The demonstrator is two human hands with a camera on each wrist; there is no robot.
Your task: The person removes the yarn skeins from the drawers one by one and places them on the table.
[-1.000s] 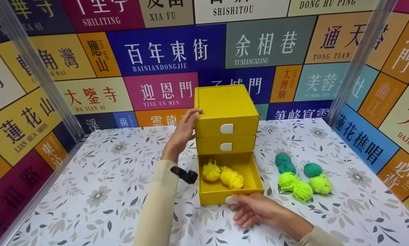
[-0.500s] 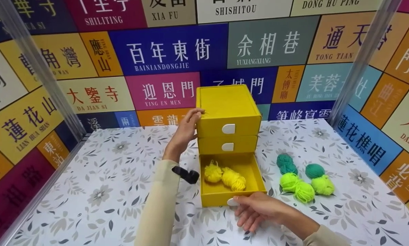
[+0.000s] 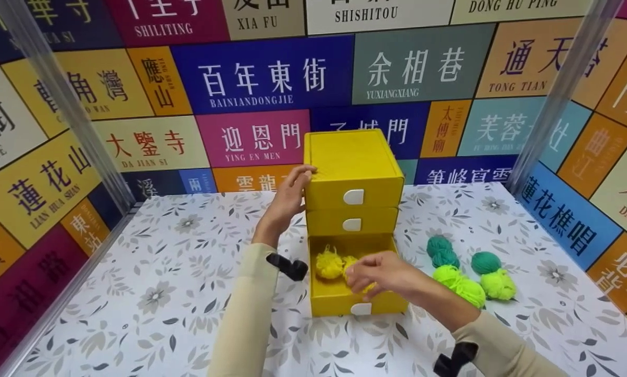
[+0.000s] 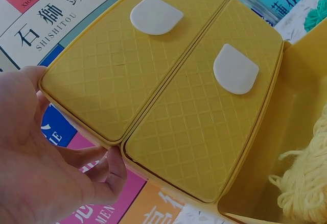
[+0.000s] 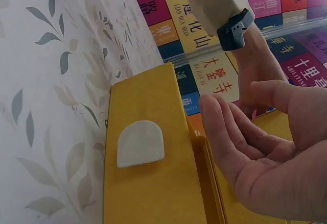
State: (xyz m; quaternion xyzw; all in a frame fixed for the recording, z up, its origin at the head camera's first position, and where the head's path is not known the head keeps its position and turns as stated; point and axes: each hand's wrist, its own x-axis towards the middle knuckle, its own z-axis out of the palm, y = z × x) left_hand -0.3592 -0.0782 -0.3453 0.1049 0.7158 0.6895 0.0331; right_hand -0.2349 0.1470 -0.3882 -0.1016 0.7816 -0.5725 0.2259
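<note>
A yellow three-drawer box (image 3: 352,157) with white tabs stands on the table. Its bottom drawer (image 3: 334,308) is pulled out, while the upper two sit closed. My left hand (image 3: 287,199) rests against the box's left side near the top; in the left wrist view its fingertips touch the side edge. Over the pulled-out drawer hovers my right hand (image 3: 381,275), fingers loosely bent and holding nothing in the right wrist view. Inside the drawer lies a yellow yarn ball (image 3: 329,263); a second yellow yarn bundle (image 3: 349,262) is mostly hidden behind the right hand.
Right of the box lie dark green yarn balls (image 3: 442,252), another green ball (image 3: 486,263) and lime yarn balls (image 3: 498,285). A floral cloth (image 3: 156,298) covers the table. Behind it rises a wall of coloured signs (image 3: 261,73), with clear posts at both corners.
My right hand has left the white tab of the bottom drawer and moved up over the drawer's inside. The left hand stays on the box's side.
</note>
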